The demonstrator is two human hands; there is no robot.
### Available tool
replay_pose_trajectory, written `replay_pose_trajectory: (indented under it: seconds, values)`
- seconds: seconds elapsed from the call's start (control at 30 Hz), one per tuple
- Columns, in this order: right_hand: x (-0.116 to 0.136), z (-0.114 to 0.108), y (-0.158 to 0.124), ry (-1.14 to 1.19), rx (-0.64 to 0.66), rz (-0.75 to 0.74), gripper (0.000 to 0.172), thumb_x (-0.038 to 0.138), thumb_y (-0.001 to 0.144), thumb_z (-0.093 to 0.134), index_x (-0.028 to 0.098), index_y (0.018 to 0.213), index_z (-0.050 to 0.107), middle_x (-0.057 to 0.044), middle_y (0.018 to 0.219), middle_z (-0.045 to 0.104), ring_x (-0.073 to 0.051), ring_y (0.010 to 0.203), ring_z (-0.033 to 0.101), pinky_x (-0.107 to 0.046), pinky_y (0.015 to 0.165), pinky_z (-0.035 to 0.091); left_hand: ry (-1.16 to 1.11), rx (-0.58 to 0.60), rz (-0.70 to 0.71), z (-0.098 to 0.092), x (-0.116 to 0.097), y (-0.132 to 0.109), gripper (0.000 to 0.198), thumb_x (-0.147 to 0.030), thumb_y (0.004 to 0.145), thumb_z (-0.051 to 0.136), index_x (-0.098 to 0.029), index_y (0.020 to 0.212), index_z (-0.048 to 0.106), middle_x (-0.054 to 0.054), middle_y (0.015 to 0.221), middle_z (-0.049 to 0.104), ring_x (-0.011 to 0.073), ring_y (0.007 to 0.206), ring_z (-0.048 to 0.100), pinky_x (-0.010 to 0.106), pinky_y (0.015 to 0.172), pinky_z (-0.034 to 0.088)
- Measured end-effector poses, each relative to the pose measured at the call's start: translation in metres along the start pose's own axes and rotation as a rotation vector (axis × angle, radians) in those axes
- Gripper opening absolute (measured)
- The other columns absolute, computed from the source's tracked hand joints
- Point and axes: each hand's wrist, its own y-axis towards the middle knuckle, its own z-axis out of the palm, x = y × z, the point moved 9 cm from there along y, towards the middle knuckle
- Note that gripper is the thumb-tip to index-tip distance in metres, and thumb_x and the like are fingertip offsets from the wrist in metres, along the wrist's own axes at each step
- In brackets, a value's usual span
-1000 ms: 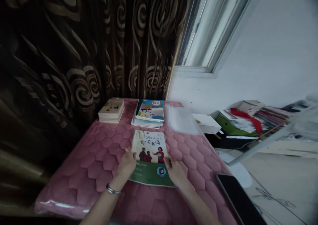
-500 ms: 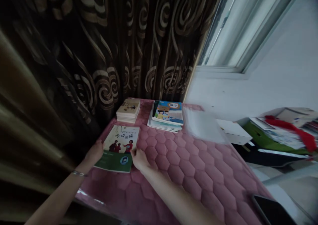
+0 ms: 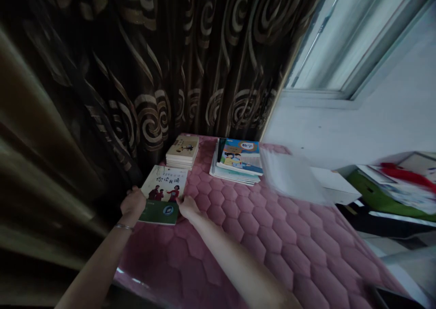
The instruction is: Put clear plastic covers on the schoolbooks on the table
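A book point(image 3: 161, 195) with a cream and green cover, with drawn figures and Chinese characters on it, is held at the left end of the table. My left hand point(image 3: 133, 202), with a bracelet at its wrist, is closed on the left edge of the book. On the opposite edge, my right hand point(image 3: 187, 206) pinches the cover's side. Just beyond the book is a stack of tan-covered books point(image 3: 183, 152). Farther right, another stack has a blue textbook point(image 3: 241, 155) on top. Whether the held book touches the table I cannot tell.
A pink table covering point(image 3: 272, 236) with a hexagon pattern lies beneath everything. Clear plastic point(image 3: 289, 172) and a white box point(image 3: 335, 186) are toward the right. Dark patterned curtains point(image 3: 153, 82) hang behind and to the left. A dark phone-like object point(image 3: 388, 297) sits at the near right.
Both hands have shifted the book away from me and a little left, closer to the tan stack. The whole view has turned slightly left.
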Motion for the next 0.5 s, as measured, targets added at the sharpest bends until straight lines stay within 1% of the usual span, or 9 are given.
replay_pose_trajectory:
  seconds: [0.07, 0.17, 0.3, 0.4, 0.5]
  values:
    - [0.001, -0.001, 0.000, -0.018, 0.001, 0.044, 0.027, 0.027, 0.094, 0.050, 0.011, 0.105, 0.070, -0.017, 0.108, 0.072, -0.024, 0.103, 0.068, -0.025, 0.077, 0.049, 0.003, -0.001, -0.017, -0.001, 0.000, 0.005, 0.041, -0.021, 0.097, 0.019, -0.002, 0.114, 0.051, 0.028, 0.111, 0.061, 0.0300, 0.093, 0.068, 0.038, 0.073, 0.050]
    - [0.004, -0.003, -0.001, -0.026, 0.015, 0.066, 0.028, 0.028, 0.095, 0.050, 0.012, 0.106, 0.070, -0.016, 0.107, 0.073, -0.023, 0.103, 0.069, -0.023, 0.077, 0.049, 0.008, 0.008, -0.024, 0.000, 0.000, 0.010, 0.042, -0.022, 0.097, 0.020, -0.001, 0.114, 0.052, 0.026, 0.108, 0.062, 0.0294, 0.096, 0.066, 0.036, 0.075, 0.050]
    - [0.005, -0.005, -0.003, -0.020, 0.025, 0.067, 0.027, 0.028, 0.095, 0.051, 0.015, 0.106, 0.071, -0.013, 0.108, 0.073, -0.021, 0.104, 0.068, -0.022, 0.079, 0.048, 0.016, 0.000, -0.021, 0.001, 0.000, 0.012, 0.043, -0.024, 0.098, 0.020, -0.001, 0.118, 0.050, 0.025, 0.111, 0.060, 0.0288, 0.101, 0.065, 0.035, 0.078, 0.049]
    - [0.005, -0.004, -0.002, -0.009, 0.027, 0.057, 0.029, 0.029, 0.095, 0.049, 0.014, 0.105, 0.072, -0.014, 0.108, 0.073, -0.021, 0.104, 0.068, -0.023, 0.079, 0.049, 0.014, -0.008, -0.015, 0.001, 0.000, 0.015, 0.042, -0.023, 0.098, 0.021, -0.001, 0.119, 0.050, 0.025, 0.113, 0.059, 0.0274, 0.099, 0.065, 0.034, 0.077, 0.049]
    - [0.005, -0.002, 0.002, 0.002, 0.027, 0.041, 0.029, 0.031, 0.095, 0.049, 0.015, 0.104, 0.072, -0.013, 0.105, 0.074, -0.022, 0.102, 0.069, -0.025, 0.079, 0.050, 0.002, -0.011, 0.000, 0.000, -0.002, 0.020, 0.041, -0.023, 0.097, 0.024, -0.002, 0.117, 0.053, 0.023, 0.110, 0.060, 0.0269, 0.099, 0.065, 0.034, 0.078, 0.049]
